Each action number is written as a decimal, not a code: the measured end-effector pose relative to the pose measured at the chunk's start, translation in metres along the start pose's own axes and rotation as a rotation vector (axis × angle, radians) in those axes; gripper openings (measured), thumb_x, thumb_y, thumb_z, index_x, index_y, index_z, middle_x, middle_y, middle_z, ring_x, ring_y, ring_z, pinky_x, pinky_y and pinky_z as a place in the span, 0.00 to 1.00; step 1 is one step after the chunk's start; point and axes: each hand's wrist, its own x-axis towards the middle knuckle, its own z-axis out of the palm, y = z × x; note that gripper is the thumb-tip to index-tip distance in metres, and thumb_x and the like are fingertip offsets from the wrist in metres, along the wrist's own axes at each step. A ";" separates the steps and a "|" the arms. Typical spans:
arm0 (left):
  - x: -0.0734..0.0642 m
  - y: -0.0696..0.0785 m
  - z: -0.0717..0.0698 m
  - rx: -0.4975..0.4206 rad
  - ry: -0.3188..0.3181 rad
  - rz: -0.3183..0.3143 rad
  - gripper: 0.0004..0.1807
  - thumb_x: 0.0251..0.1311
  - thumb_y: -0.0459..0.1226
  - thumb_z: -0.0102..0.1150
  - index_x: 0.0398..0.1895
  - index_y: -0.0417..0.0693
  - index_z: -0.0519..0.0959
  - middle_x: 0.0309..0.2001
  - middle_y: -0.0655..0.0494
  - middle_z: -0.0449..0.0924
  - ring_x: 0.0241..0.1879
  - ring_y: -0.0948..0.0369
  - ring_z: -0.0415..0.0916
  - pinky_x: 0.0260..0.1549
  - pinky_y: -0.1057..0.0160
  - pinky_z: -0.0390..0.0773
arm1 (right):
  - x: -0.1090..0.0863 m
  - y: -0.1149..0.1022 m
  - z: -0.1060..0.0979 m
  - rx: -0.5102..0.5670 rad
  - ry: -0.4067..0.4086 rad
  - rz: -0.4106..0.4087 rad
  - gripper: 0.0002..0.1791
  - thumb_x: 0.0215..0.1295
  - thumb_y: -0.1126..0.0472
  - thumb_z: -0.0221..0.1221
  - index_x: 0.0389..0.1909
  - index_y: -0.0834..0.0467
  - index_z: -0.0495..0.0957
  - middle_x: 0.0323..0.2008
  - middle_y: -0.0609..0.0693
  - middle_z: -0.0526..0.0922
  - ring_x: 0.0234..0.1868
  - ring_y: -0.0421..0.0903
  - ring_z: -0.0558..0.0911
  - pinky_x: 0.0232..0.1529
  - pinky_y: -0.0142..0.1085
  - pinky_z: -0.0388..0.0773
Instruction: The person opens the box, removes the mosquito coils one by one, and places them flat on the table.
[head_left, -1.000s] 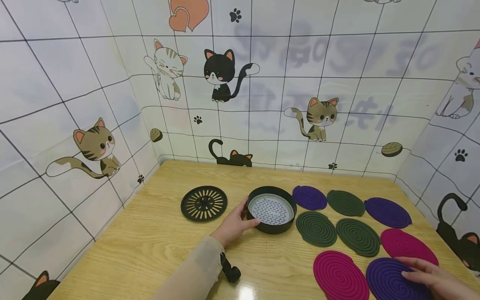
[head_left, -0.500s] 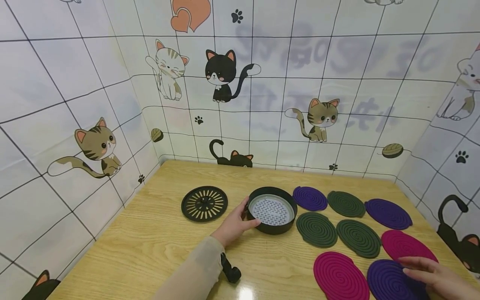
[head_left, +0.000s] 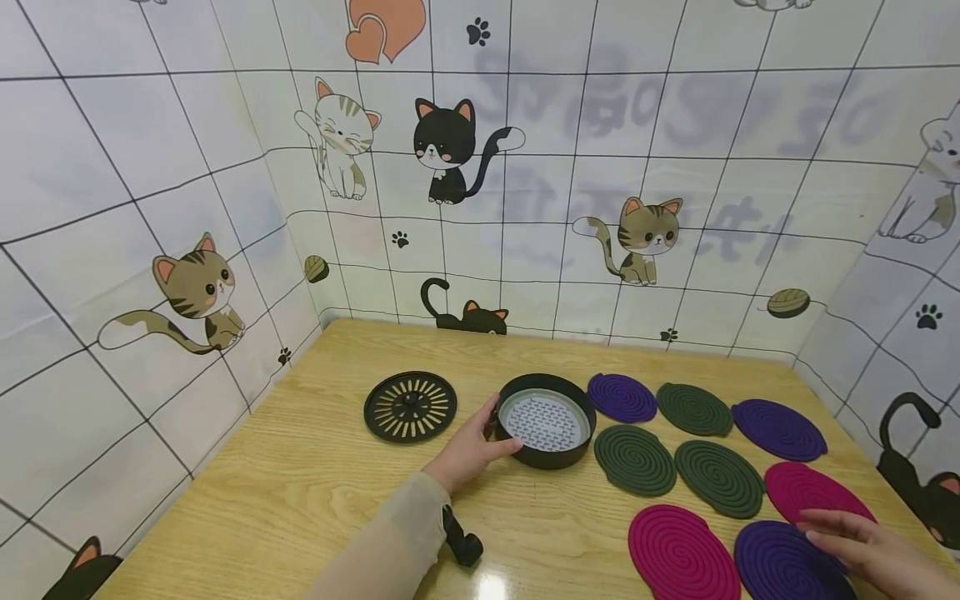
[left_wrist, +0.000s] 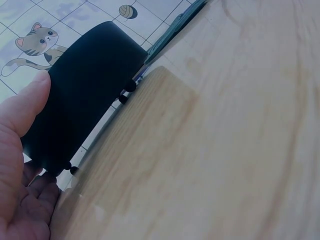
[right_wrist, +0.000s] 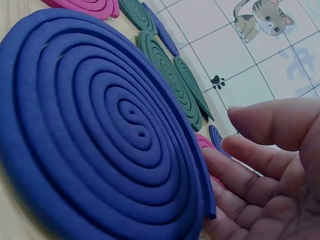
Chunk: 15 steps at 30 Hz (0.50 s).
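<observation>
A round black holder (head_left: 551, 458) with a patterned pale bottom stands on the table. My left hand (head_left: 468, 454) grips its left side, the thumb against the near wall and the other fingers around the far side. In the left wrist view small feet show under the holder (left_wrist: 87, 95). To its left lies a black slotted disc (head_left: 411, 402) with a central knob. At the lower right, my right hand (head_left: 862, 546) is beside a purple spiral coaster (head_left: 783, 558). Its thumb is raised clear of the coaster, and some fingertips lie behind the coaster's edge in the right wrist view.
Several more spiral coasters lie flat around the right side: green (head_left: 718, 479), purple (head_left: 621, 397) and magenta ones (head_left: 682, 550). The wooden table (head_left: 300, 500) meets cat-patterned walls (head_left: 555, 250) at the back and sides. A black strap part (head_left: 461, 542) hangs at the left wrist.
The right hand has shifted slightly to the right, its thumb coming away from the purple coaster. My left hand and the holder stay put; the head view drifts slightly.
</observation>
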 end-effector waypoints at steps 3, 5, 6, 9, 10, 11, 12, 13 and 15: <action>-0.002 0.003 -0.001 -0.001 -0.001 0.008 0.49 0.58 0.43 0.67 0.77 0.49 0.47 0.75 0.46 0.49 0.71 0.45 0.51 0.67 0.47 0.55 | 0.002 0.002 -0.001 0.021 0.003 0.009 0.39 0.72 0.50 0.53 0.62 0.82 0.53 0.55 0.77 0.68 0.58 0.81 0.56 0.50 0.63 0.71; -0.002 0.003 -0.001 -0.008 -0.004 0.008 0.49 0.59 0.43 0.67 0.77 0.49 0.47 0.75 0.46 0.49 0.71 0.46 0.52 0.68 0.47 0.55 | 0.003 0.003 -0.001 0.029 0.007 0.011 0.39 0.72 0.51 0.53 0.63 0.82 0.52 0.55 0.78 0.68 0.59 0.81 0.55 0.51 0.65 0.70; -0.002 0.003 -0.001 -0.013 -0.005 0.007 0.49 0.59 0.43 0.66 0.77 0.49 0.47 0.75 0.46 0.49 0.71 0.46 0.52 0.68 0.48 0.55 | 0.002 0.003 -0.001 0.029 0.007 0.010 0.39 0.72 0.50 0.52 0.63 0.82 0.52 0.55 0.78 0.68 0.59 0.81 0.55 0.51 0.65 0.69; 0.007 -0.011 0.000 -0.005 -0.004 0.006 0.50 0.58 0.46 0.67 0.77 0.54 0.47 0.75 0.49 0.49 0.71 0.48 0.52 0.68 0.49 0.55 | 0.001 0.002 0.000 0.029 0.014 0.009 0.40 0.73 0.50 0.52 0.63 0.83 0.51 0.56 0.78 0.68 0.59 0.81 0.54 0.52 0.66 0.67; 0.009 -0.016 0.000 -0.001 -0.002 0.007 0.50 0.58 0.47 0.67 0.77 0.55 0.47 0.75 0.50 0.49 0.71 0.48 0.52 0.68 0.50 0.55 | 0.001 0.002 0.000 0.031 0.017 0.010 0.40 0.73 0.50 0.52 0.63 0.83 0.51 0.56 0.78 0.68 0.60 0.82 0.54 0.53 0.66 0.67; 0.012 -0.020 0.001 0.004 0.000 0.007 0.50 0.57 0.48 0.67 0.77 0.57 0.47 0.75 0.51 0.49 0.71 0.49 0.52 0.68 0.50 0.56 | 0.001 0.002 0.000 0.031 0.017 0.009 0.40 0.73 0.49 0.51 0.63 0.83 0.51 0.56 0.79 0.67 0.59 0.82 0.54 0.53 0.66 0.67; 0.014 -0.024 0.001 0.009 0.003 0.008 0.50 0.57 0.49 0.67 0.77 0.58 0.47 0.75 0.52 0.49 0.71 0.50 0.53 0.68 0.50 0.56 | 0.000 0.002 0.000 0.033 0.017 0.009 0.41 0.73 0.49 0.51 0.63 0.83 0.51 0.56 0.79 0.67 0.60 0.82 0.54 0.53 0.65 0.67; 0.017 -0.029 0.001 0.014 0.002 0.010 0.51 0.56 0.50 0.68 0.77 0.60 0.47 0.75 0.53 0.49 0.71 0.50 0.53 0.68 0.51 0.56 | 0.001 0.002 0.000 0.038 0.017 0.008 0.41 0.73 0.49 0.51 0.63 0.83 0.51 0.56 0.79 0.67 0.60 0.82 0.53 0.53 0.65 0.67; 0.016 -0.029 0.001 0.016 0.002 0.011 0.51 0.56 0.50 0.68 0.77 0.60 0.47 0.75 0.53 0.50 0.71 0.51 0.53 0.68 0.52 0.56 | 0.001 0.004 0.000 0.056 0.017 0.009 0.41 0.73 0.50 0.51 0.63 0.83 0.50 0.56 0.79 0.67 0.60 0.82 0.53 0.53 0.65 0.67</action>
